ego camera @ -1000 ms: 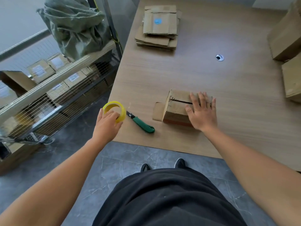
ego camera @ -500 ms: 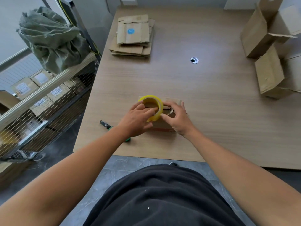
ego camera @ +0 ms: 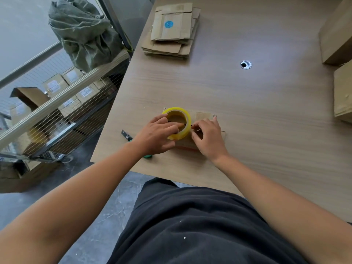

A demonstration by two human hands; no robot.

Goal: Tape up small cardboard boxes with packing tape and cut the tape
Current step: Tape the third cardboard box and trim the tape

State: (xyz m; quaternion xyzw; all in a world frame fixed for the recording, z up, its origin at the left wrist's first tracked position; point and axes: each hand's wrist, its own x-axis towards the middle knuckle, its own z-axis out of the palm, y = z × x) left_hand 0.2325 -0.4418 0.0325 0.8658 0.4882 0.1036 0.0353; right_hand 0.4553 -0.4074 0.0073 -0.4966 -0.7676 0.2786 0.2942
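Tape roll [ego camera: 179,123] is gripped by left hand [ego camera: 154,137] atop small box [ego camera: 204,118] at counter [ego camera: 257,115] front edge. Right hand [ego camera: 208,139] is curled at roll's rim; whether anything is pinched cannot be told.

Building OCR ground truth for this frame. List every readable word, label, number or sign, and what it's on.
Nothing is legible.
Blue round sticker on the flattened cardboard stack: pale mark inside, too blurred to read.
White box labels in the wire cart: too small and blurred to read.
No print visible on the yellow tape roll or the small box.
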